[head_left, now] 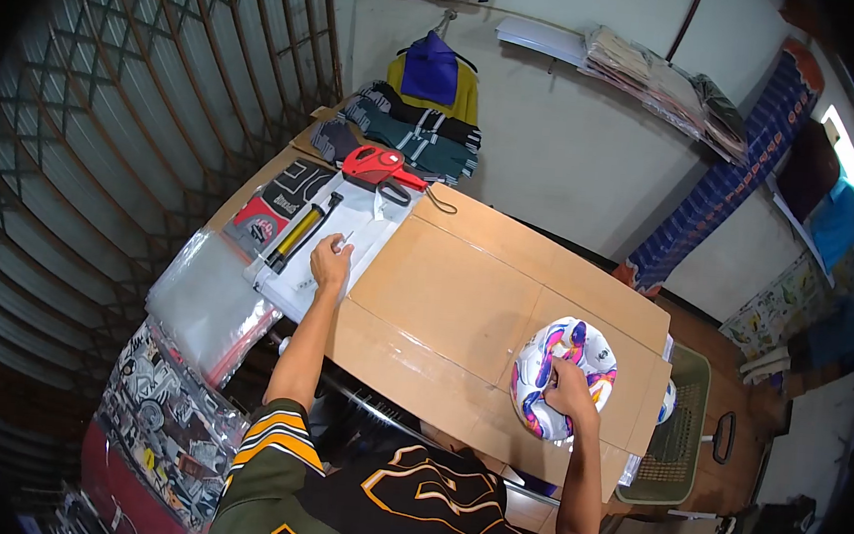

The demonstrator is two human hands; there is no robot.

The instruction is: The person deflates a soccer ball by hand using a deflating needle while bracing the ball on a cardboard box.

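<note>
Presently on the bench: one football (pixel 561 377), white with pink, purple and orange panels, sitting on the cardboard sheet (pixel 465 290) near its right-hand edge, just above a green basket (pixel 680 428) on the floor. Right hand (pixel 570 387) rests on top of the ball, fingers curled down against it, seemingly pressing rather than gripping round. Left hand (pixel 330 262) reaches well away to the far left, fingertips pinched together on what looks like a small thin needle, though it is too small to be sure; it lies over a white sheet (pixel 344 235) beside a yellow and black pump (pixel 301 232). Red tagging gun (pixel 380 166) beyond, folded garments (pixel 408 130) behind it. Hazards, as judged: the ball is round, held from above only and close to the edge, so a slackened palm could let it roll off towards the basket; attention is split between two distant hands; the small item could slip from the fingertips and be lost among the clear bags (pixel 209 300).
</note>
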